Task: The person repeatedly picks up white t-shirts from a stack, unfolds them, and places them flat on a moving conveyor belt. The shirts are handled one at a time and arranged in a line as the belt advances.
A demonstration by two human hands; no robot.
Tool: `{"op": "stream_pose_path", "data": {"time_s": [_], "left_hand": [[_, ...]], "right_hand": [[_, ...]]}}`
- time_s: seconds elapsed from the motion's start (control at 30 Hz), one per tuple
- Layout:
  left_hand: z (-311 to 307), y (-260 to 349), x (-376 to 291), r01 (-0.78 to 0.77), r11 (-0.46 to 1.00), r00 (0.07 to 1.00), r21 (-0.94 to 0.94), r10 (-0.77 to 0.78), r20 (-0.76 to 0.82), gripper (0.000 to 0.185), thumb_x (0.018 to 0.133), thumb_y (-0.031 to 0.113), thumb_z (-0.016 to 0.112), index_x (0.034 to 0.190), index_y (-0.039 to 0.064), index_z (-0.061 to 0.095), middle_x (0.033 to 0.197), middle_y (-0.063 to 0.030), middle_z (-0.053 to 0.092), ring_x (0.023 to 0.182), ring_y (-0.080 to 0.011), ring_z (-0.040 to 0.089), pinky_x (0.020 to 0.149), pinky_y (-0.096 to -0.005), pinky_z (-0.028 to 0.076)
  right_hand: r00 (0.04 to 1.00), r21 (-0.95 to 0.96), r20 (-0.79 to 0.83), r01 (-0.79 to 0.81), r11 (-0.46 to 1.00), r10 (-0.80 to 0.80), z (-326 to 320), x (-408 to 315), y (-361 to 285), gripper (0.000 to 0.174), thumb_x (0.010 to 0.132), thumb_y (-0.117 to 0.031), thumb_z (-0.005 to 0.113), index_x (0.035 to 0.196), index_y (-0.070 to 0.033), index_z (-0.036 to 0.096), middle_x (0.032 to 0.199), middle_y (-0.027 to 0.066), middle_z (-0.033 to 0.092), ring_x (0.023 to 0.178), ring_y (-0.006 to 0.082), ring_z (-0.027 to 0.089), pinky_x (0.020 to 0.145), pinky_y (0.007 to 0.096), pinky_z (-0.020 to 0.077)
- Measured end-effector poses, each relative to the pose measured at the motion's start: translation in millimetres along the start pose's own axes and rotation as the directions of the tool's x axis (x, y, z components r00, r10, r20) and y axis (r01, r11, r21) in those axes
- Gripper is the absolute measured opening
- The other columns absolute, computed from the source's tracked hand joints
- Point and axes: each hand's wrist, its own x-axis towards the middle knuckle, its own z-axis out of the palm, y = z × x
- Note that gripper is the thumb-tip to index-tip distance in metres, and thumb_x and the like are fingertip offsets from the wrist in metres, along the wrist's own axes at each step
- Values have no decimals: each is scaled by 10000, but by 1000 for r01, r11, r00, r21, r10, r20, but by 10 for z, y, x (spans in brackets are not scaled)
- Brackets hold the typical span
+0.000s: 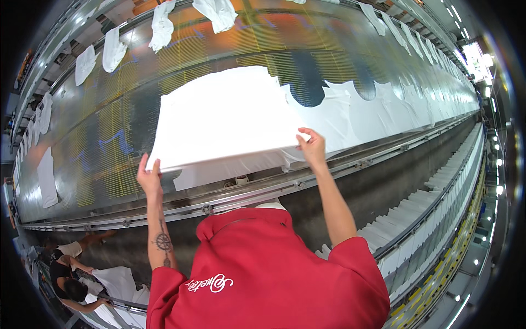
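A white fabric panel (222,119) is stretched between my two hands over the long printing table (135,94). My left hand (150,172) pinches its near left corner between thumb and fingers. At the near right corner, my right hand (311,144) grips the edge the same way. The near edge is pulled straight and appears raised above the table, while the far part reaches out across the surface. Beneath and beyond it to the right, more white cut panels (357,111) lie along the table. Part of a white piece (205,172) shows below the held edge.
A metal rail (263,193) runs along the table's near edge. Small white fabric pieces (162,26) line the far side; another piece (48,179) lies at left. Behind me, many white pieces hang over a rack (411,222). A co-worker (70,271) handles white cloth at lower left.
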Motion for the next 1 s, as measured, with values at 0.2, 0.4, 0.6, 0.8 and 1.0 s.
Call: {"op": "stream_pose_path", "data": {"time_s": [0.2, 0.4, 0.6, 0.8, 1.0], "left_hand": [[-251, -1135, -321, 331, 928, 942, 172, -315, -115, 350, 844, 157, 800, 1090, -58, 673, 878, -81, 699, 679, -140, 644, 530, -286, 521], [-230, -1545, -371, 484, 871, 873, 84, -475, -109, 278, 851, 96, 785, 1030, -66, 647, 885, -104, 689, 684, -170, 661, 529, -265, 561], [-305, -1663, -321, 551, 834, 833, 31, -548, -77, 241, 828, 36, 797, 972, -78, 641, 872, -114, 679, 658, -173, 672, 488, -249, 553], [-555, -1508, -299, 481, 823, 800, 303, -553, 232, 178, 897, 157, 748, 915, -10, 692, 895, -72, 702, 746, -139, 666, 588, -259, 528], [-477, -1249, -227, -52, 997, 932, 59, 27, 362, 342, 935, 166, 679, 1190, -56, 625, 972, -47, 678, 847, -115, 615, 621, -255, 490]], "right_hand": [[934, -70, -23, -357, 931, 357, 260, -528, 1076, 438, 796, -157, 815, 1130, 85, 667, 828, 163, 679, 625, 209, 692, 487, 329, 569], [902, -14, -132, -416, 909, 411, 625, -641, 1252, 419, 769, -114, 795, 1086, 124, 661, 868, 200, 710, 614, 249, 709, 511, 350, 603], [854, -81, -177, -507, 858, 488, 654, -627, 1196, 408, 717, -112, 803, 1027, 118, 670, 900, 233, 708, 704, 248, 717, 499, 359, 594], [981, -142, 3, -191, 971, 193, 428, -750, 1003, 330, 778, -154, 722, 1024, 65, 697, 919, 192, 723, 815, 264, 700, 715, 375, 563], [996, -138, 78, -27, 990, 38, 308, -764, 635, 444, 893, -266, 730, 1187, 47, 618, 1044, 134, 704, 960, 188, 647, 841, 329, 505]]}}
